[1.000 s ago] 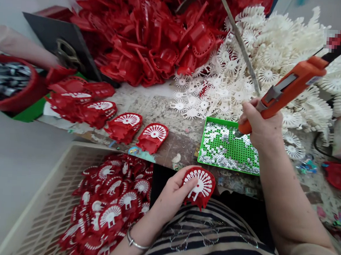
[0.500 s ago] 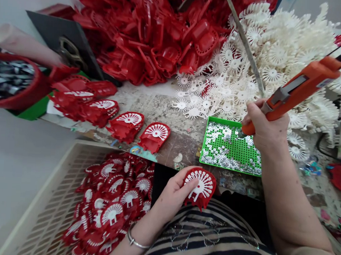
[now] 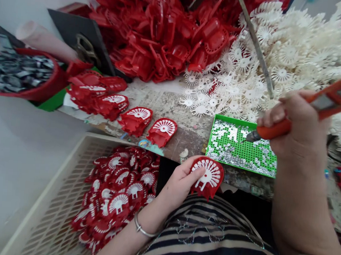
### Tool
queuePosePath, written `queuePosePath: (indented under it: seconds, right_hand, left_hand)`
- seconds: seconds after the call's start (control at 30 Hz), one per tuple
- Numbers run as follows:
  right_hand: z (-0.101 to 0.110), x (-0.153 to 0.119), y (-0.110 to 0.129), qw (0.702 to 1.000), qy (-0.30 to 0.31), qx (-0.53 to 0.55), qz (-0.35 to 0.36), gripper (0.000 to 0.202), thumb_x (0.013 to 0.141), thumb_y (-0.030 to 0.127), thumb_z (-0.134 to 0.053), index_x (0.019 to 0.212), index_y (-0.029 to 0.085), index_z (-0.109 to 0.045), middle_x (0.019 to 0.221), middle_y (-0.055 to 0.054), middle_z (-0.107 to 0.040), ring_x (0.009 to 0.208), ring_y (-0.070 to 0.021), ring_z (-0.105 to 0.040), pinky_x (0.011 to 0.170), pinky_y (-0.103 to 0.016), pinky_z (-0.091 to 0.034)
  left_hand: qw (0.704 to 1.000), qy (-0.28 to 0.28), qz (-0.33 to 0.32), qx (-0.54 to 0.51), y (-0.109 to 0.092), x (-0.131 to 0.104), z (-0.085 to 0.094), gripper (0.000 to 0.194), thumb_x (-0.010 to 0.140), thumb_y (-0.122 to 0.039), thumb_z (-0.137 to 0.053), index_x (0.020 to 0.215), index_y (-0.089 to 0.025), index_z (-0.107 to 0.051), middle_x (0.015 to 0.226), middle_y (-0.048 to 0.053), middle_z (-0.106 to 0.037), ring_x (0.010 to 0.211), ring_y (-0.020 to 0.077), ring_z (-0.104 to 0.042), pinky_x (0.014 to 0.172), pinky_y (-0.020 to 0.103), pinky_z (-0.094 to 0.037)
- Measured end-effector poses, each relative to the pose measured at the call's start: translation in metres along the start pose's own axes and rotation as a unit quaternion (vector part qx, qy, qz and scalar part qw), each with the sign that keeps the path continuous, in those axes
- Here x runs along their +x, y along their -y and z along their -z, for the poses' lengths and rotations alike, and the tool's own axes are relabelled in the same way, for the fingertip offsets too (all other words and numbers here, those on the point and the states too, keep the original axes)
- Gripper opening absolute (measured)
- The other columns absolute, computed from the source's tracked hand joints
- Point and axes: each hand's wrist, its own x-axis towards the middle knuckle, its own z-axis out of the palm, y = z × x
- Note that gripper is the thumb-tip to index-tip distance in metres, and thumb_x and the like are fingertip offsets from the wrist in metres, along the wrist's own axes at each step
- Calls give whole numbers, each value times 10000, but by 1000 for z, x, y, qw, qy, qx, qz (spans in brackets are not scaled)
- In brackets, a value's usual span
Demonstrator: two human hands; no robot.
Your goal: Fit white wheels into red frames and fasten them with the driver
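My left hand (image 3: 182,179) grips a red plastic part (image 3: 216,183) with a white fan-shaped piece (image 3: 209,175) lying on it, the thumb pressed on the white piece. My right hand (image 3: 299,126) is wrapped round an orange electric screwdriver (image 3: 276,129), tilted so that its tip points down and left. That tip is over the green tray (image 3: 244,170), close to the small silver washers (image 3: 230,132) scattered in it; whether it touches one I cannot tell. On the bench edge to the left lies another red part with a white fan (image 3: 162,131).
Behind are a heap of red parts (image 3: 160,39) and a heap of white fan pieces (image 3: 300,54), with a metal bar (image 3: 256,42) slanting between. At lower left stands a cream crate (image 3: 52,197) holding assembled parts (image 3: 118,201). A red container (image 3: 26,85) holds dark metallic pieces.
The screwdriver has swung lower, with its handle tilting further right, and its tip has shifted across the tray. My left hand still holds the red part. The whole view has shifted slightly.
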Motion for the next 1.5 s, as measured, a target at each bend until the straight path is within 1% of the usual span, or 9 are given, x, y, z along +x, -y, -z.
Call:
queuePosePath:
  seconds: [0.07, 0.17, 0.27, 0.37, 0.5, 0.67, 0.97, 1.2, 1.5]
  right_hand:
    - [-11, -13, 18, 999, 24, 25, -29, 214, 580, 163, -766, 602, 195, -556, 390, 79, -437, 325, -86, -375, 332, -232, -366]
    - [-25, -36, 38, 994, 88, 36, -54, 275, 583, 264, -842, 579, 202, -574, 368, 73, -435, 302, -85, -370, 310, -224, -348]
    - [-32, -55, 44, 988, 134, 49, -57, 296, 616, 343, -858, 616, 209, -594, 381, 77, -451, 291, -81, -374, 308, -221, -334]
    - [-34, -66, 41, 984, 162, 53, -60, 265, 676, 301, -827, 644, 213, -580, 412, 80, -465, 320, -84, -402, 346, -228, -367]
    - [-33, -74, 37, 984, 156, 65, -51, 230, 729, 262, -797, 679, 210, -578, 432, 76, -461, 351, -94, -423, 380, -241, -393]
    - [-36, -79, 39, 984, 164, 56, -46, 285, 698, 320, -830, 655, 222, -566, 422, 74, -448, 341, -101, -404, 367, -250, -377]
    - [-37, -84, 40, 984, 162, 51, -50, 260, 695, 292, -823, 644, 223, -578, 421, 74, -441, 347, -100, -396, 368, -246, -376]
    - [-34, -89, 39, 985, 165, 36, -22, 234, 737, 322, -808, 721, 224, -595, 465, 71, -463, 367, -110, -422, 378, -257, -356]
    - [-35, -99, 36, 982, 185, 30, -18, 146, 757, 261, -773, 781, 209, -639, 517, 58, -524, 375, -108, -450, 355, -265, -367]
  left_hand:
    - [999, 4, 0, -36, -5, 2, -7, 363, 778, -347, -753, 1082, -164, -679, 898, 38, -744, 714, 126, -653, 666, 231, -529]
    - [996, 8, -14, -84, -8, 4, -19, 356, 764, -335, -760, 1058, -153, -674, 853, 30, -736, 655, 113, -632, 630, 228, -523]
    - [994, 9, -29, -105, -8, 3, -27, 304, 778, -309, -744, 1029, -150, -681, 837, 24, -733, 666, 115, -638, 639, 224, -523]
    - [992, 7, -33, -118, -6, -1, -31, 281, 788, -298, -728, 1023, -150, -684, 852, 30, -740, 686, 125, -652, 656, 234, -530]
    - [992, 4, -35, -120, -7, -7, -34, 276, 773, -302, -726, 996, -145, -685, 815, 25, -725, 673, 131, -642, 652, 246, -524]
    - [994, 1, -27, -108, -9, -14, -36, 295, 759, -325, -730, 984, -143, -673, 807, 24, -710, 661, 132, -631, 630, 243, -503]
    - [991, 22, -22, -127, -9, -18, -37, 230, 785, -279, -699, 960, -135, -659, 758, 7, -699, 618, 107, -604, 624, 227, -482]
    - [994, 27, -21, -108, -9, -19, -37, 179, 788, -261, -679, 912, -136, -649, 729, 1, -678, 602, 100, -581, 624, 225, -460]
    - [997, 22, 2, -77, -7, -21, -36, 187, 758, -247, -665, 899, -125, -654, 679, -11, -633, 561, 90, -529, 569, 213, -405]
